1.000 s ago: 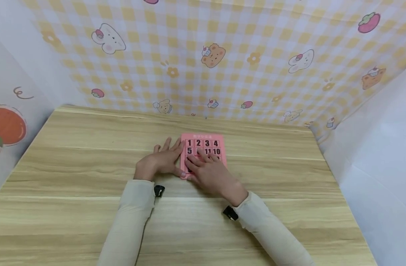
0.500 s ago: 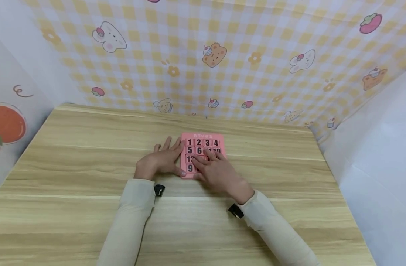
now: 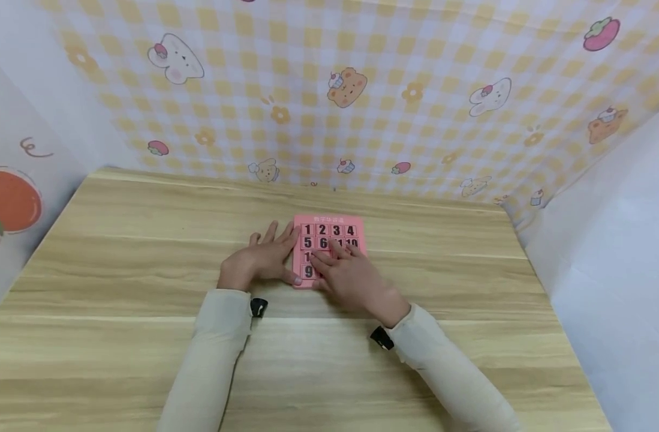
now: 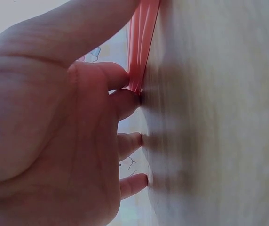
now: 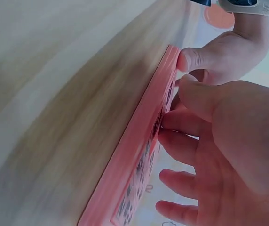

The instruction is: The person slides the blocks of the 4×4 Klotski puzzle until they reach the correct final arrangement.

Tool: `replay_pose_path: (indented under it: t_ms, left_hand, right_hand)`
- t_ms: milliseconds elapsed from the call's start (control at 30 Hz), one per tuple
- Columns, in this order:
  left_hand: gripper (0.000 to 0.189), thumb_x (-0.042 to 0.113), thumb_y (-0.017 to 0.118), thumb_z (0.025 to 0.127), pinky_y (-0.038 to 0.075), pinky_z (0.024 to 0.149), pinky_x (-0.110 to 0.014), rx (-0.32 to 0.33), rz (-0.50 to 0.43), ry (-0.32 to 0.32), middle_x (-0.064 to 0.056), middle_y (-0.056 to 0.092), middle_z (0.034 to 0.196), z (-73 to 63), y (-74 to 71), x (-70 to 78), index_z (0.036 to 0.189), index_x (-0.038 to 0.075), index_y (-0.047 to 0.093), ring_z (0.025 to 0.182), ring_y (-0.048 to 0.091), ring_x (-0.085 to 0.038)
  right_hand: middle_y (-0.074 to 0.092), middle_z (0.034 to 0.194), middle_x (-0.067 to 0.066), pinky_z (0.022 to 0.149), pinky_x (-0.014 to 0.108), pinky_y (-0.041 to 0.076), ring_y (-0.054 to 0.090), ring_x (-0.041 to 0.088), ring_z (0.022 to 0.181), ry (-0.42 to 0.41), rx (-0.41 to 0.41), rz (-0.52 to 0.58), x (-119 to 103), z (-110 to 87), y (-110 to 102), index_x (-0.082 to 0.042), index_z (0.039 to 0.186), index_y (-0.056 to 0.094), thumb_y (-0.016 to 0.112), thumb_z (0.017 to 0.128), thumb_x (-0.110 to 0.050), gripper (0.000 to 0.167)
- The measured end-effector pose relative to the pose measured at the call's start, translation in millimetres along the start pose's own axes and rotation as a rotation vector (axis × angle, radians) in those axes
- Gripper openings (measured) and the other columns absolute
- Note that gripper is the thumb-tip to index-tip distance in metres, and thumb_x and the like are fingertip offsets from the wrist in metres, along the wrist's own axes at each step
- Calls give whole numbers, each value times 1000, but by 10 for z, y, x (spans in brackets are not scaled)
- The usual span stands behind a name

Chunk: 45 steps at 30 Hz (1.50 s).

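Note:
A pink sliding number puzzle point(image 3: 357, 220) lies flat on the wooden table, its black-numbered tiles in rows. My left hand point(image 3: 259, 262) is spread beside it, with the thumb at the near left corner and the index finger along the left edge; its other fingertips rest on the table in the left wrist view. My right hand point(image 3: 353, 282) reaches over the lower right tiles with fingers extended. In the right wrist view two of its fingertips touch the face of the puzzle point(image 5: 125, 155), while the ring and little fingers stay raised. Several lower tiles are hidden under this hand.
The wooden table point(image 3: 119, 270) ends at a yellow-checked cloth point(image 3: 286, 90) behind. A white panel point(image 3: 620, 240) stands at the right. Small black devices show at the left wrist point(image 3: 259, 307) and the right wrist point(image 3: 382, 338).
Over the last second my right hand has shifted slightly right across the tiles, uncovering the 6 and 9. Its fingertips now cover part of the 13. My left hand and the puzzle frame stay put.

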<state>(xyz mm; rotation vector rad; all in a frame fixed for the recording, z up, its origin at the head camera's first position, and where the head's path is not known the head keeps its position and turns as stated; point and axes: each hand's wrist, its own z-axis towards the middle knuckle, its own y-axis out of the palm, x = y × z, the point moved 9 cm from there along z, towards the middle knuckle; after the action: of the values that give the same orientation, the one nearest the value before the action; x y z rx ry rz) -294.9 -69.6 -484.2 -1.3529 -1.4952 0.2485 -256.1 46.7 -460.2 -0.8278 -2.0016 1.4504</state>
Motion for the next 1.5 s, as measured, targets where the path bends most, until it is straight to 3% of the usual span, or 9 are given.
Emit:
replay_pose_path:
  t_ms: [433,633,800,1000,1233,1367,1500]
  left_hand:
    - [115,47,77,82,-8,119,-62,-8,16,-10,-6,-13,166,41,20,1,160,13,-1,150,-22,-35]
    - [116,46,77,82,-8,119,-62,-11,12,-5,-7,-13,166,26,30,-2,160,13,-2,150,-21,-36]
    - [116,48,76,82,-8,119,-63,-4,17,-2,-8,-11,166,17,13,-13,160,12,-2,150,-20,-36]
    - [116,48,76,82,-9,118,-63,3,9,-1,-9,-11,166,9,6,-28,160,11,-1,149,-21,-37]
    - [111,46,74,84,-8,119,-62,0,-4,-2,-7,-10,166,-15,15,-26,160,11,0,150,-21,-36]
    - [112,45,75,84,-9,119,-63,-2,-11,-1,-8,-10,166,-13,22,-16,160,11,0,150,-21,-37]
    - [113,45,76,83,-9,118,-63,0,-6,0,-8,-11,166,-10,5,-6,160,11,0,149,-21,-37]
  right_hand:
    - [40,156,-3,119,53,27,28,32,149,19,10,-41,185,-157,-5,-18,150,44,40,103,-52,59]
    - [31,160,-4,122,52,21,21,30,151,-84,-7,7,-55,-232,21,-21,154,37,37,104,-53,59]
    - [38,158,-4,121,52,25,26,31,150,-149,75,-51,-232,-239,2,-22,152,42,38,104,-51,55]
    - [42,155,-3,118,52,30,33,31,147,-116,140,-85,-242,-160,-53,-21,148,49,40,104,-48,52]
    - [37,157,-4,120,53,25,25,31,150,-57,82,-62,-146,-34,-24,-22,152,42,35,106,-47,53]
    - [37,158,-5,120,52,27,26,29,150,-66,77,-69,-116,-85,-29,-22,150,44,36,106,-47,52]
    - [48,151,-6,117,52,32,35,29,146,-75,134,-63,-74,-231,-80,-22,143,55,44,104,-45,47]
